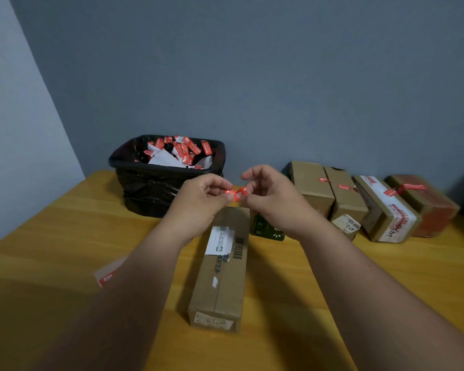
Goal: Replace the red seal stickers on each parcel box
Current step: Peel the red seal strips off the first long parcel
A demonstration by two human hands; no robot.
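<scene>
I have the red sticker point(237, 194) pinched between my left hand point(201, 199) and right hand point(271, 199), both grips tight on it, above the long box point(223, 274) mid-surface. It could fold, sticking to itself or my fingers.

Dim, soft light from above threw blurred forearm shadows across the yellow wooden table point(51, 236); wide-angle edges bowed.
</scene>
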